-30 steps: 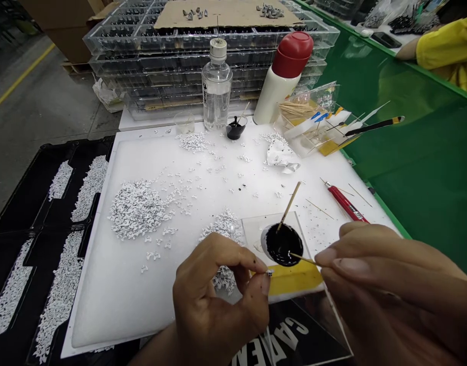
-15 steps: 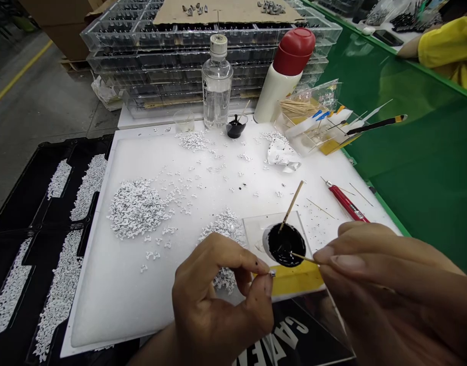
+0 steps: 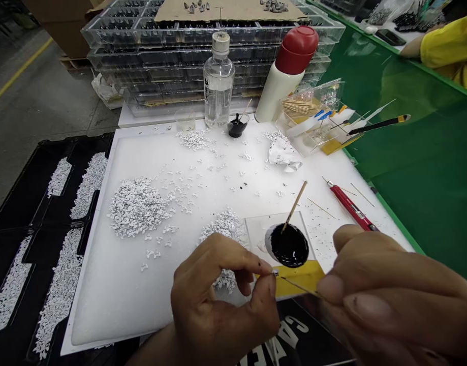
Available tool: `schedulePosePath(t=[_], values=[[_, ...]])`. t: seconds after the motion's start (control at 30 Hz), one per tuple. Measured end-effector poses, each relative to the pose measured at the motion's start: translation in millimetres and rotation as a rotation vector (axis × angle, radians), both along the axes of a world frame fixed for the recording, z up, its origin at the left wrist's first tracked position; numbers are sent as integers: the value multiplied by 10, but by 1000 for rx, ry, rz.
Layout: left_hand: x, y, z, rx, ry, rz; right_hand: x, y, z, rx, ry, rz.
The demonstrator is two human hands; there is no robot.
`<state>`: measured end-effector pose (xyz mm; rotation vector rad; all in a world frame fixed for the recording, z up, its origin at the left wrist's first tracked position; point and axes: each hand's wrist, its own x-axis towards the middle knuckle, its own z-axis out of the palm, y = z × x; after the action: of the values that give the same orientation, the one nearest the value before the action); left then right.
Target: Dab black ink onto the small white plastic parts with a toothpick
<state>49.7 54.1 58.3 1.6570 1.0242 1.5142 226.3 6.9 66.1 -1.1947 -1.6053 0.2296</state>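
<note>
Head view, sole entry: left hand [image 3: 221, 300], thumb and forefinger closed in a pinch on one small white piece [image 3: 275, 273] with dark marks, held at the fingertips, its long axis too small to tell. Right hand [image 3: 397, 300], fingers gripping a thin stick [image 3: 301, 286], its long axis slanting from the fingers up and leftward to a tip just beside the piece; contact between tip and piece cannot be told. The piece lies to the left of the right hand, with the left hand the nearer, being around it. Beyond the fingertips: one cup of black liquid [image 3: 290, 246], a wooden stick [image 3: 296, 203] leaning in it; a yellow strip [image 3: 311, 269] below the cup. Behind the left hand: one heap of white pieces [image 3: 226, 222]; farther left, a larger heap [image 3: 136, 208]. Beyond the right hand: one red-handled knife [image 3: 351, 206], lying aslant.
</note>
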Motion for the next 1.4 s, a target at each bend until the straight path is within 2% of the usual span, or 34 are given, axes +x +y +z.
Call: schedulePosePath(t=[0.1,0.2,0.37,0.6,0.7,0.8,0.9,1.07,1.4], values=[[-8,11,-2,0,-5,-12,57,2,8,-2,-140,11],[-18,24,3,2,-15,-10,90,-8,-6,-43,-160,20],[-17,23,16,-8,-6,-16,113,-1,-24,-17,-164,24],[-6,9,-13,-8,-11,-6,-155,53,2,-14,121,91],[-7,13,0,-3,-9,-3,-220,87,15,-19,132,123],[-7,22,11,-13,-15,-3,-158,82,6,-17,124,141],[-5,26,4,-16,-15,-4,-28,38,-13,-17,74,136],[-6,10,-13,-14,-23,-4,104,-39,-1,-40,-136,59],[1,14,-8,-10,-21,-4,126,-43,-2,-67,-185,48]])
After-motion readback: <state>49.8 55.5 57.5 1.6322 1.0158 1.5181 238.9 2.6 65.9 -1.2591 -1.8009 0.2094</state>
